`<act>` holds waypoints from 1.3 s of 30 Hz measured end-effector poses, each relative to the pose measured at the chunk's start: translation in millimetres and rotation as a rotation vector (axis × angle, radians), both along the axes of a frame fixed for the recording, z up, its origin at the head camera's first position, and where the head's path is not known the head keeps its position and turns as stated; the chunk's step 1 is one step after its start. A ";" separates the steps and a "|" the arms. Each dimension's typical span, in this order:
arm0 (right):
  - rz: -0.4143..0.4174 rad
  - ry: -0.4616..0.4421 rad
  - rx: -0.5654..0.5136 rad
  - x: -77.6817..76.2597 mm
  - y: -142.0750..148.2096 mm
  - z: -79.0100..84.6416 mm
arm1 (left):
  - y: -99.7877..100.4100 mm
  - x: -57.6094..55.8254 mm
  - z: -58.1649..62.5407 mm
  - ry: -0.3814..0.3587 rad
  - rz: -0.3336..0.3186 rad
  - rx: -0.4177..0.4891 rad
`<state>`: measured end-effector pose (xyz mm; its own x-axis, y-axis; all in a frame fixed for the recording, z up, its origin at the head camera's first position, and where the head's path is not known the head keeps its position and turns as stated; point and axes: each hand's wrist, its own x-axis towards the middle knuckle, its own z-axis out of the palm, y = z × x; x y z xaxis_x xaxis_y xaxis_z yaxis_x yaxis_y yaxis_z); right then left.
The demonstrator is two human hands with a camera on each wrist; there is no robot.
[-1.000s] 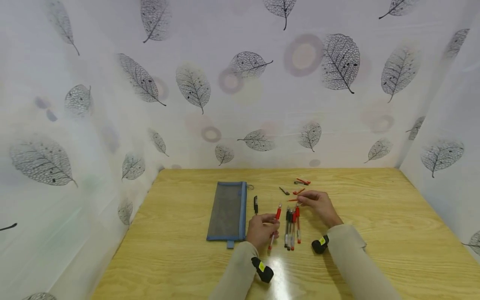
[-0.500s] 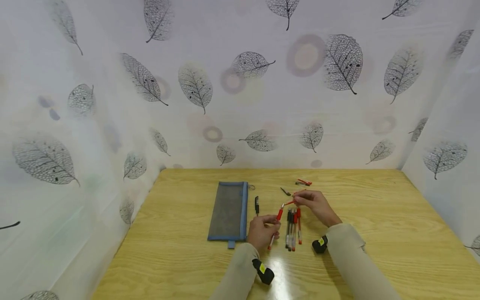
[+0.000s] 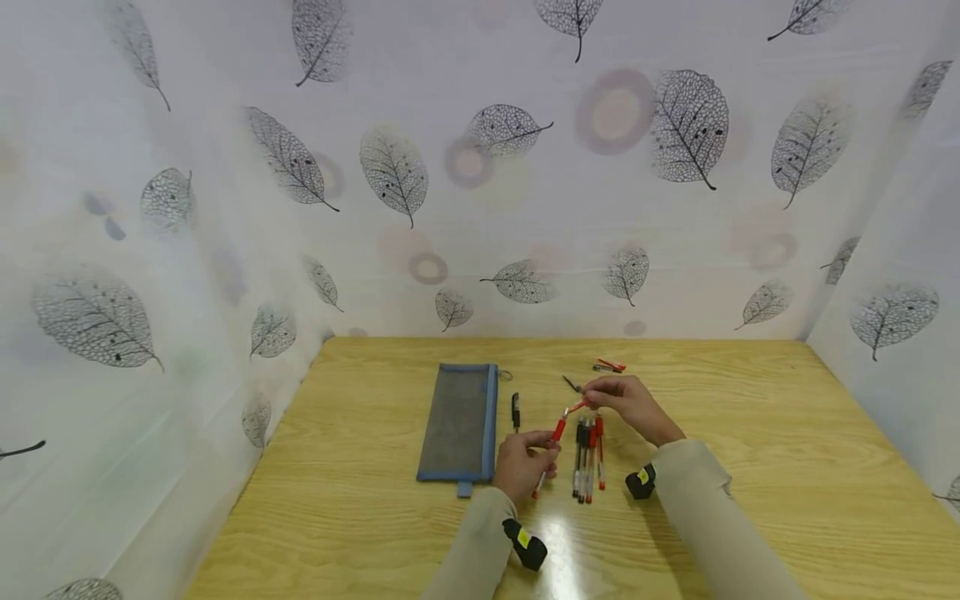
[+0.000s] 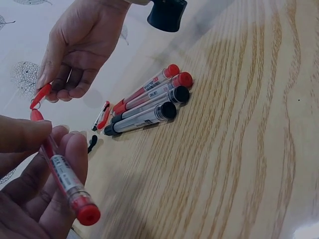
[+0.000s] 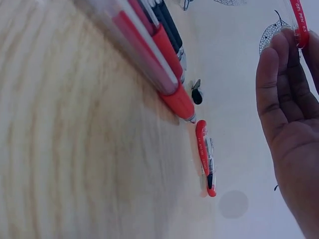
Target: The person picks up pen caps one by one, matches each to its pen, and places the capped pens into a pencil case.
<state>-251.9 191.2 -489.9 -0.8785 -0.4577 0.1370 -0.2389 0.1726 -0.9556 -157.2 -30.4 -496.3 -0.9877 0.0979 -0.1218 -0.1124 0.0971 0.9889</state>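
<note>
In the head view my left hand (image 3: pixel 527 462) holds a red gel pen (image 3: pixel 559 429) at a tilt, its tip pointing up and away. Thumb and fingers wrap its barrel, as the left wrist view shows, with the red end plug (image 4: pixel 88 214) toward that camera. My right hand (image 3: pixel 628 408) pinches a red pen cap (image 4: pixel 42 95) between thumb and fingertips, right at the pen's tip. White lettering reading "GEL PEN" shows on the cap (image 5: pixel 299 17) in the right wrist view. Beside the hands several red and black pens (image 3: pixel 585 458) lie uncapped in a row.
A blue-edged mesh zip pouch (image 3: pixel 456 425) lies left of the hands, with a black pen (image 3: pixel 515 410) between. Loose caps lie beyond the pen row: a black one (image 3: pixel 572 383) and a red and black pair (image 3: pixel 609 366). Leaf-patterned sheeting (image 3: pixel 525 208) walls the table.
My right hand has moved left, bringing the red cap from apart to the pen's tip. The left hand keeps its grip almost in place.
</note>
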 end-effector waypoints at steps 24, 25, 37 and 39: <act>0.140 -0.008 0.081 -6.5 -10.4 18.0 | -5.3 -4.0 0.0 0.011 -0.033 -0.040; 0.145 -0.005 0.083 -6.6 -10.8 19.5 | -5.8 -4.6 -0.1 0.014 -0.035 -0.039; 0.163 -0.032 0.096 -7.4 -20.4 25.4 | -6.7 -7.9 -2.8 0.027 -0.023 -0.049; 0.167 -0.034 0.092 -6.8 -22.0 24.5 | -6.6 -7.9 -2.9 0.026 -0.020 -0.050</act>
<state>-258.8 169.3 -465.5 -0.7930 -0.6063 0.0593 -0.2389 0.2200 -0.9458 -165.1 -37.0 -499.2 -0.9886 0.1116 -0.1015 -0.0844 0.1484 0.9853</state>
